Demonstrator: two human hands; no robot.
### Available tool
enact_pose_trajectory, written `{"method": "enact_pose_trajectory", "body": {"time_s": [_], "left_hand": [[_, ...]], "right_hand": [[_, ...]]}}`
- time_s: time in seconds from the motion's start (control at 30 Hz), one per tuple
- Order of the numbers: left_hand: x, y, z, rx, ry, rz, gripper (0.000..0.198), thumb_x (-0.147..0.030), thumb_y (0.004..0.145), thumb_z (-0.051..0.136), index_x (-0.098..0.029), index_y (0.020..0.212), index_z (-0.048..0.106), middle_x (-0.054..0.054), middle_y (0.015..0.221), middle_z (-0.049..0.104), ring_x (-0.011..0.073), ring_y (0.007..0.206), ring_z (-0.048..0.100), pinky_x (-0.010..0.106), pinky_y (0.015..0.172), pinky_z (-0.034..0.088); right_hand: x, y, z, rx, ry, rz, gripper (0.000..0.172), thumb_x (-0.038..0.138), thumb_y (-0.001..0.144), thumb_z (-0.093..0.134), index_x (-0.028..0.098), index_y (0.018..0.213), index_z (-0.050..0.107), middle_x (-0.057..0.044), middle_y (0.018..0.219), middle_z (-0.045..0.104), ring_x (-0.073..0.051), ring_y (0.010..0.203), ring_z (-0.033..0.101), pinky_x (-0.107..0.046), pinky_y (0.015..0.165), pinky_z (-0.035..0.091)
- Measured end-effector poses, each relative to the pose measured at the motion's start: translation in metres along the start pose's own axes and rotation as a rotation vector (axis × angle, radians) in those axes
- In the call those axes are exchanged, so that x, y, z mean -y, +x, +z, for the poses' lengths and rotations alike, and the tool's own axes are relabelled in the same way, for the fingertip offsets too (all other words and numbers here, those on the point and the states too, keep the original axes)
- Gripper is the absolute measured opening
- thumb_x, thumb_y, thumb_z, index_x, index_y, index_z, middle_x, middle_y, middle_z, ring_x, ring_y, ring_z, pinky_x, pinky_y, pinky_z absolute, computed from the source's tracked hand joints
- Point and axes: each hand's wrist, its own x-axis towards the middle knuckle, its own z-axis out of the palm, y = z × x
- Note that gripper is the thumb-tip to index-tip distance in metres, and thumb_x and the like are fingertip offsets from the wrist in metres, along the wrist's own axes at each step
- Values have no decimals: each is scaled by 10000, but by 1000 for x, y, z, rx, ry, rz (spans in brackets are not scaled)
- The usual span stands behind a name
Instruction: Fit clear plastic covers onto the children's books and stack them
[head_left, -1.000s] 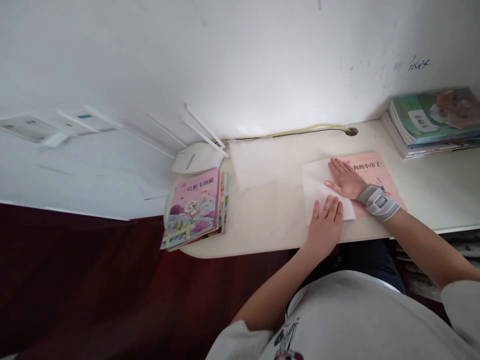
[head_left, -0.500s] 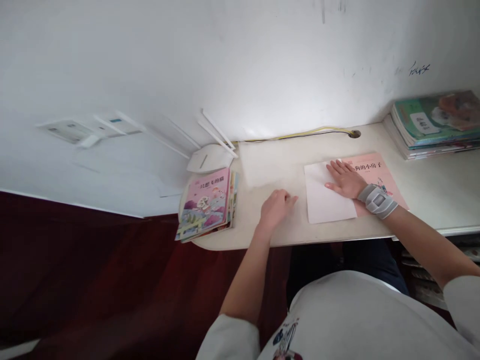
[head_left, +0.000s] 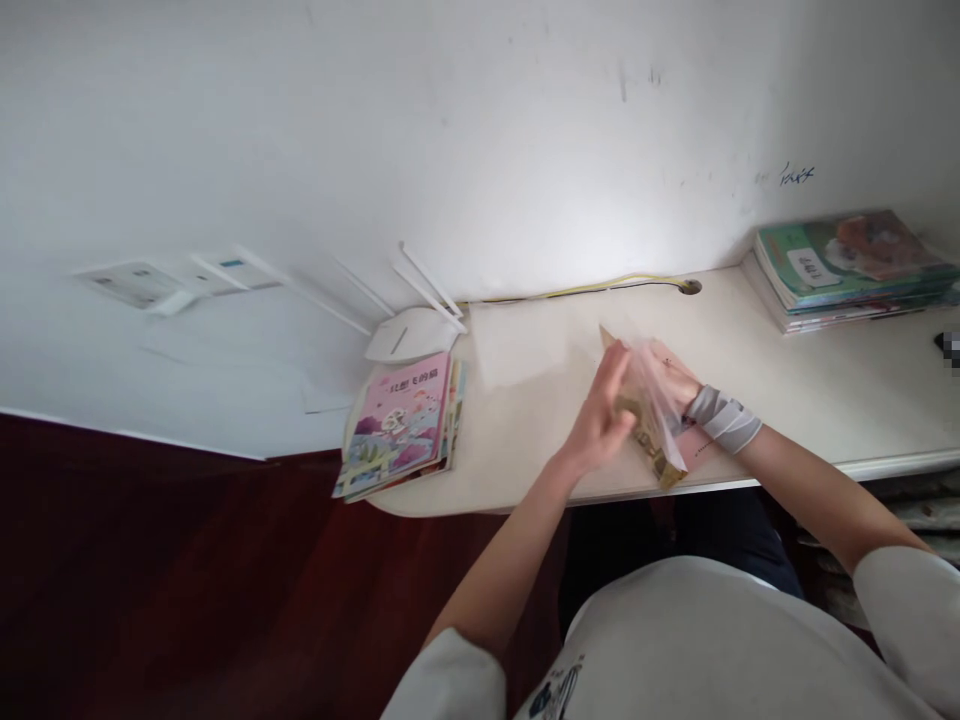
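A thin picture book with a pale pink cover (head_left: 705, 448) is in front of me near the desk's front edge, partly raised, its pages blurred by motion. A brownish page and a whitish one stand up between my hands. My left hand (head_left: 600, 415) is closed at the book's left side, thumb toward me and fingers at the far part. My right hand (head_left: 670, 375), with a grey wrist wrap (head_left: 724, 418), is at the right side of the book. Its fingers are hidden behind the raised pages and smeared.
A stack of picture books (head_left: 397, 425) with a pink-purple one on top lies at the desk's left end. Behind it stands a white router (head_left: 412, 335) with antennas. Another stack of books (head_left: 847, 265) is at the right back. A yellow cable (head_left: 577, 292) runs along the wall.
My left hand has moved right from the bare desk to the book. My right hand no longer lies flat on it. The book has turned and its pages have lifted.
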Motion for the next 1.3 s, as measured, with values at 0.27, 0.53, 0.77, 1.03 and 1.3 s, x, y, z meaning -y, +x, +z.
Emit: {"method": "enact_pose_trajectory", "body": {"time_s": [0.27,0.53,0.77,1.03,1.3], "left_hand": [[15,41,53,401,826,117,890,-706,797,386,-201,1481,126,154,1552,83,373,1414,-13,630,1083,67],[21,47,68,424,830,123,956,-779,753,333,-173,1474,167,172,1541,138,386,1410,54,634,1076,106],[24,44,64,487,829,55,934,-768,777,291,-176,1480,123,164,1547,107,373,1414,48,629,1081,99],[44,55,25,327,941,-174,645,-556,850,472,-166,1356,383,184,1454,346,332,1279,399,446,993,370],[41,19,-14,172,886,-495,480,-464,865,487,-166,1240,473,127,1064,617,244,915,620,316,732,459]], "right_hand": [[-4,-61,-76,-264,9,193,883,552,869,-142,55,1366,391,-192,1278,567,-240,1178,548,-428,935,469],[-2,-132,-64,-392,-27,36,684,620,895,72,217,1411,269,-150,1345,519,-239,1238,492,-480,994,415],[-25,-147,-37,-720,-681,-65,726,440,860,500,233,1464,155,-171,1431,377,-288,1305,395,-527,1028,369],[-23,-157,-10,-560,-1377,66,507,350,900,398,242,1396,379,-162,1477,327,-335,1367,270,-574,1045,289],[-21,-125,-68,-688,-1351,253,474,415,850,487,126,1220,551,-194,1268,555,-336,1142,512,-460,897,425]]}}
